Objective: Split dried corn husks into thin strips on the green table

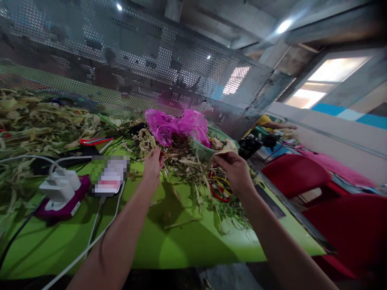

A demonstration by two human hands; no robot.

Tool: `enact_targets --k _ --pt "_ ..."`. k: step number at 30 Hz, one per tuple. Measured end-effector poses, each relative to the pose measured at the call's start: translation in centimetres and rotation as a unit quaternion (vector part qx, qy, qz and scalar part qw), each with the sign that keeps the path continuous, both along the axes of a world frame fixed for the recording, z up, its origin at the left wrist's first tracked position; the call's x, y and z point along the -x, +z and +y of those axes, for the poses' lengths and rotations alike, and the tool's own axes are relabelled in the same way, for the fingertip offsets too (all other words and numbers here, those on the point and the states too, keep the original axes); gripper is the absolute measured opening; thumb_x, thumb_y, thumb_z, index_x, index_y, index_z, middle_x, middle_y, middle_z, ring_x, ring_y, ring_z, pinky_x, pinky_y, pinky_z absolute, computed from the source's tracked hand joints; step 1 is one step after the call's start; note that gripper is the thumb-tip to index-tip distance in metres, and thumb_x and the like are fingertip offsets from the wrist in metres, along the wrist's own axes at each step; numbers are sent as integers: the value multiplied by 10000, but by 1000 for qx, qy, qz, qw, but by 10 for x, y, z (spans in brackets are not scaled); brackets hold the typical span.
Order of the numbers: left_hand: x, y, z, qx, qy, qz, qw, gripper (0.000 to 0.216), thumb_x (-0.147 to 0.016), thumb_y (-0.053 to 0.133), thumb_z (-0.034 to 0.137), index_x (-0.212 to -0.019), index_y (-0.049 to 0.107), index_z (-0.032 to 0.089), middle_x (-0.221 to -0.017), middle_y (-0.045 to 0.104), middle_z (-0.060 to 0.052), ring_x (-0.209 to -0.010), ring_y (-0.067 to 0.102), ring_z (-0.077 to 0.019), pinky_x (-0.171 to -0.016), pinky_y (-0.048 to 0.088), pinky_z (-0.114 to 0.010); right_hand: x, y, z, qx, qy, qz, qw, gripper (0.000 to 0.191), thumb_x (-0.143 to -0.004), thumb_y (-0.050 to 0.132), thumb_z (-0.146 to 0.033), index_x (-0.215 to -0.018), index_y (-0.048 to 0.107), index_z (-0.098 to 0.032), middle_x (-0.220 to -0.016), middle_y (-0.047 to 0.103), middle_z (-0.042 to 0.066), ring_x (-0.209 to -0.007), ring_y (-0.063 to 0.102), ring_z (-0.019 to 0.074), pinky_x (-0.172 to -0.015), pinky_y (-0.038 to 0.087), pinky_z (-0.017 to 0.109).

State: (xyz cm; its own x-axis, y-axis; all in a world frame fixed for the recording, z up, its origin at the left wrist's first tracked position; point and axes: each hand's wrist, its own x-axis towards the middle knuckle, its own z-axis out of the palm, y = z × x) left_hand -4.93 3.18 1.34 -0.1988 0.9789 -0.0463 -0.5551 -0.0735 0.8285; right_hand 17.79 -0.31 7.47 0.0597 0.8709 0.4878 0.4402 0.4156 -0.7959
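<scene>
My right hand (pixel 234 169) pinches a pale, dry, husk-like leaf (pixel 227 147) at the front rim of a green plastic basket (pixel 204 152). To its left, my left hand (pixel 152 166) is closed with thumb and fingertips together; what they grip, if anything, is too blurred to name. Tangled dry plant scraps (pixel 181 161) lie between and beyond both hands. A crumpled pink plastic bag (pixel 178 125) rests behind them, partly over the basket. Below my right wrist are red-and-yellow handled scissors or pliers (pixel 220 189) and thin green stems (pixel 232 215).
On the green tabletop (pixel 181 245) at left are a purple power strip (pixel 62 205) with white chargers, a phone (pixel 110 177) and cables. Near a red-handled cutter (pixel 96 141) rises a plant heap (pixel 39 121). A perforated metal screen (pixel 136 60) stands behind; red chairs (pixel 347 225) at right.
</scene>
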Motion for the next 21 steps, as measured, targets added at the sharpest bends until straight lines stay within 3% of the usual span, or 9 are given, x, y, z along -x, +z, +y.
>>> enact_targets --k 5,12,16,19,21 --pt "-4 -2 -4 -28 -79 33 996 407 -754 607 561 -651 529 175 -463 417 59 -387 324 -57 -423 286 -208 5 12 5 -1 -21 84 996 245 -733 690 -413 -801 590 -199 -722 576 -5 -567 528 111 -545 497 241" --pt "-7 1 -8 -5 -126 67 990 417 -707 650 571 -654 552 169 -510 478 38 -426 390 -68 -428 319 -206 8 3 12 67 20 109 992 278 -678 746 -392 -788 610 -176 -677 585 -27 -555 546 99 -533 496 220" --pt "-7 0 -6 -2 -121 73 990 402 -736 627 550 -650 555 164 -495 471 38 -410 376 -63 -418 307 -199 -7 -1 15 180 80 -16 980 314 -737 679 -366 -973 651 -160 -727 662 0 -555 594 115 -563 510 249" --pt "-7 -1 -6 5 -114 77 990 393 -722 642 539 -662 562 159 -491 471 39 -409 380 -62 -409 301 -189 -33 -5 14 200 54 -168 964 372 -828 562 -312 -1165 608 -161 -852 705 40 -636 656 140 -628 522 272" --pt "-7 -1 -6 12 -110 79 991 390 -711 652 533 -663 563 157 -490 471 39 -414 388 -63 -407 305 -184 -48 -10 10 192 23 -261 946 350 -851 524 -281 -1167 619 -163 -870 710 45 -672 668 153 -671 522 289"
